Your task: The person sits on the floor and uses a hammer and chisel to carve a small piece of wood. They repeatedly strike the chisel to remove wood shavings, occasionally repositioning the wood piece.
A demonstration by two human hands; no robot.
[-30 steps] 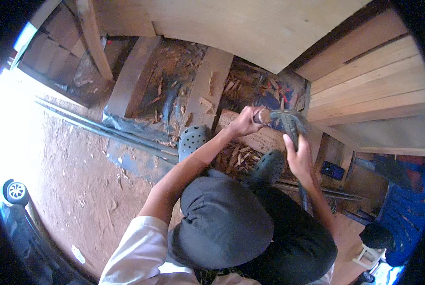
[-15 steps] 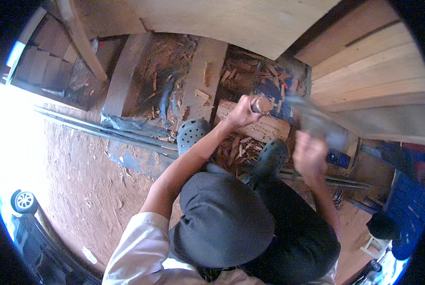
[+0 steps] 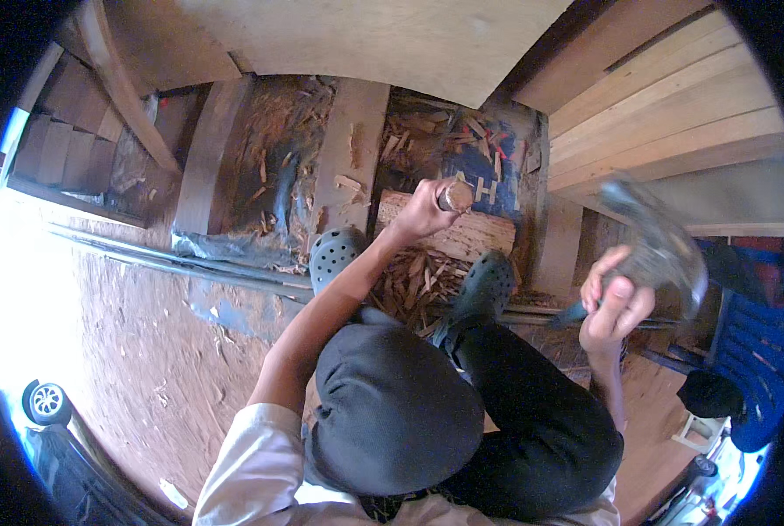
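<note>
Rough-faced timber block lies on the ground just beyond the two dark clogs, partly covered by the left hand. That hand is closed in a fist around a round wooden handle, whose pale, battered-looking end points up toward the camera (perhaps a chisel's, though whatever lies below the fist is hidden). Whether it touches the block cannot be told. Out to the right, well apart from the block, the right hand is wrapped around a hammer, with the head blurred and the butt of its handle showing on the near side of the fist.

Work on the block looks partway along: many wood chips lie loose around it, and its upper face is pale and uneven, yet it remains one long piece. How much is left to cut away cannot be judged from this view.

Counted, there are one block, one wooden handle, one hammer and two clogs; the chips are too many to number. Two wide boards run along the ground left of the block, one printed blue sheet lies past it, and one blue slatted chair stands at far right.
</note>
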